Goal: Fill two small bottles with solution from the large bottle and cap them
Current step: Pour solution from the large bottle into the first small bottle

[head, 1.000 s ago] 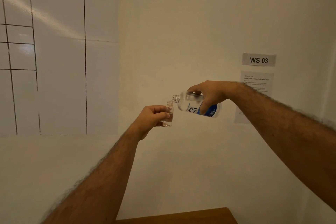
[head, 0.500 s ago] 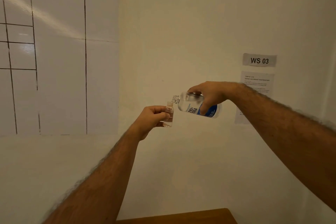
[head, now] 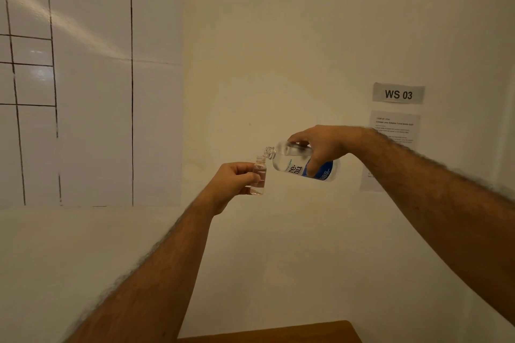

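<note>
My left hand (head: 232, 181) grips a small clear bottle (head: 259, 175) upright in mid-air, its open neck at the top and clear liquid inside. My right hand (head: 320, 147) holds the large clear bottle (head: 301, 163) with a blue and white label, tipped on its side. The large bottle's uncapped mouth sits just above the small bottle's neck. Both bottles are raised in front of the wall. No caps and no second small bottle are in view.
A wooden table edge (head: 278, 333) shows at the bottom. On the wall at the right hang a "WS 03" sign (head: 398, 94) and a printed sheet (head: 394, 128). White tiles (head: 92, 92) cover the wall at the left.
Both hands keep the same pose, with only a slight drift. The large bottle stays tipped over the small one.
</note>
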{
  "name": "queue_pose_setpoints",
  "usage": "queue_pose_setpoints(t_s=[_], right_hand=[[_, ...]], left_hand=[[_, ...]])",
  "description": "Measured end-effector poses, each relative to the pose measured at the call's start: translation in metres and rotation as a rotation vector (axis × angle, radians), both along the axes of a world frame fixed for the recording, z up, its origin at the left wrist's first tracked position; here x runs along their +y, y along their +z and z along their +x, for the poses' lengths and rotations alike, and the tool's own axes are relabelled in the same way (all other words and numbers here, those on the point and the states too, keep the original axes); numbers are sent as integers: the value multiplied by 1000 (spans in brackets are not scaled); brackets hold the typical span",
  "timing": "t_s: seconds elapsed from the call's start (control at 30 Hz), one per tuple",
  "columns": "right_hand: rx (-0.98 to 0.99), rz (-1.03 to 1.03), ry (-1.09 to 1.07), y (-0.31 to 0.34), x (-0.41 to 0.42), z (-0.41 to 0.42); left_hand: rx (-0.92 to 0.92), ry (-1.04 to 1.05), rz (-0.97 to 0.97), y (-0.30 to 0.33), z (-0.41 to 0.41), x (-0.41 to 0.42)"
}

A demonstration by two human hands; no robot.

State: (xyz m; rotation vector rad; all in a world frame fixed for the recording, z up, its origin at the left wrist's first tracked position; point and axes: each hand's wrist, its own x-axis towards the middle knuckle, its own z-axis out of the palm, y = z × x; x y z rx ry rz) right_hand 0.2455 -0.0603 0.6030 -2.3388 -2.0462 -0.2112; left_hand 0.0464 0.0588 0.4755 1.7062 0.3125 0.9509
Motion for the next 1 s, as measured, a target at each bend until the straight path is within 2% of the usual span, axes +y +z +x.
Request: queue_pose_setpoints(t_s=[0.57,1.0], right_hand=[[32,1,18,-3,0,1],[333,102,112,-47,-3,10]], left_hand=[[-18,-24,-3,-3,1,1],[-63,-20,-26,-7,5,2]])
